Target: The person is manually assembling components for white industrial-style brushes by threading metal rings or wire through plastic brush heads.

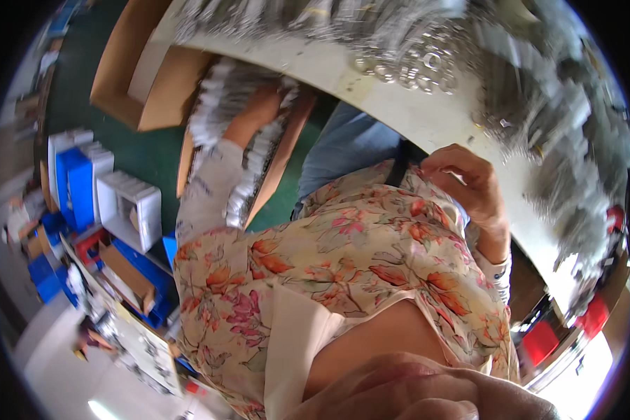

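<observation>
My left hand [262, 105] reaches down into an open cardboard box [287, 150] beside the table. The box is packed with rows of clear plastic bags [220, 105] holding grey-white contents. The hand lies among the bags near the box's far end, its fingers smeared and partly hidden. At the table's near edge, my right hand [469, 183] is held close to my flowered top, its fingers bent inward and closed. Whatever its fingertips hold, if anything, is hidden. Beyond it on the white table [329, 73] lie a cluster of shiny metal rings [427, 66] and heaps of clear bags [553, 105].
Another open cardboard box [129, 77] stands left of the packed one. White and blue bins [129, 210] sit on the green floor [119, 150] farther left. Red bins [539, 343] stand at the right. A person [94, 336] is in the background at lower left.
</observation>
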{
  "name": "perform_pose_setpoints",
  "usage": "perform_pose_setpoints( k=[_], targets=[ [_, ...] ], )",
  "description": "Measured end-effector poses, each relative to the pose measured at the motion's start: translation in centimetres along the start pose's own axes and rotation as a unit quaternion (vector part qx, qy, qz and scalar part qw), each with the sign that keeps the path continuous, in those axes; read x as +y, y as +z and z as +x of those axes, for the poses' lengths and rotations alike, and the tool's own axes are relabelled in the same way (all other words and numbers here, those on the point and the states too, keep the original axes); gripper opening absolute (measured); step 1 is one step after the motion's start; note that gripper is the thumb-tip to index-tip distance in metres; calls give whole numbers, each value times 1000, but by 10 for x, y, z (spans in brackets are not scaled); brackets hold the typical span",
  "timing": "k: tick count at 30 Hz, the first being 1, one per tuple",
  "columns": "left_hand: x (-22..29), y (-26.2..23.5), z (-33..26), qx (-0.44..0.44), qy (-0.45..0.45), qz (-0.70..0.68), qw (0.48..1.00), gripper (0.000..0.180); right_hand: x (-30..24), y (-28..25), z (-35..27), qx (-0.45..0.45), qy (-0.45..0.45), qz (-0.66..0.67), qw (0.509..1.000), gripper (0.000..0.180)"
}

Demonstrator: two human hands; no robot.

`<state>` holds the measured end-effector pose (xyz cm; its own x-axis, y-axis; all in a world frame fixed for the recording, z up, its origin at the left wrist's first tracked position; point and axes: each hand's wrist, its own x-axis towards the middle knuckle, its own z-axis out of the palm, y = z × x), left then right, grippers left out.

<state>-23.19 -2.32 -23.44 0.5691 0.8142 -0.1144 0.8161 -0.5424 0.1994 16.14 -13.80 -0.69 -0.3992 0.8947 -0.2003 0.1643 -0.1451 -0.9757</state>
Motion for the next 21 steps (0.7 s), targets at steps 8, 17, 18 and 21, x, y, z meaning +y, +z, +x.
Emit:
perform_pose_setpoints(
  k=[8,17,18,21],
  targets=[
    [149,-106,33,-320,35,-211,923,27,-48,-117,-116,-58,-298,-126,945,25],
    [338,-168,108,-418,181,-169,874,34,53,-134,-258,191,-201,-125,953,27],
    [355,-167,119,-419,226,-146,867,36,70,-126,-270,230,-171,-84,954,28],
    [385,-173,134,-406,271,-116,865,39,116,-100,-279,316,-114,27,941,29]
  ],
)
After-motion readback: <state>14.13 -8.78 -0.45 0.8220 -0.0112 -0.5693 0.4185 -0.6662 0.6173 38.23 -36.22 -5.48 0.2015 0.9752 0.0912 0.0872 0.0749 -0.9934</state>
